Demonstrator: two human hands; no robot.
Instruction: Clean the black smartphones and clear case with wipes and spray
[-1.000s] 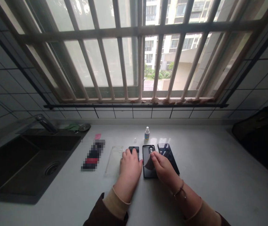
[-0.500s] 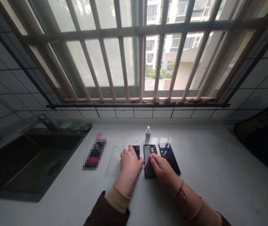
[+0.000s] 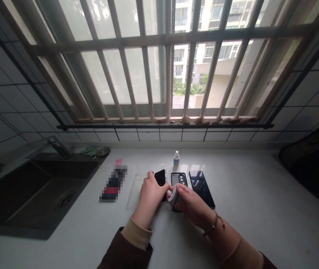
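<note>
My left hand (image 3: 151,192) is closed around a dark-screened smartphone (image 3: 160,177), which is tilted up from the counter. In my right hand (image 3: 192,203), pinched between thumb and fingers, is a small grey cloth (image 3: 175,195); it hangs close beside the phone's right edge. Whether cloth and phone touch, I cannot tell. Beneath the right hand lies a black phone case (image 3: 175,180) with camera cutouts, partly covered. A clear phone case (image 3: 133,190) rests left of my left hand. To the right lies another dark phone (image 3: 202,188), screen up.
A small white dropper bottle (image 3: 176,160) stands behind the black case. Toward the left are a pixelated strip (image 3: 113,185), a pink slip (image 3: 118,162) and a dark sink (image 3: 40,201) with a tap (image 3: 60,146). A black bag-like object (image 3: 313,164) stands at the right.
My left hand has tilted the phone up off the counter and shifted slightly left. My right hand has raised the cloth and brought it closer to the phone.
</note>
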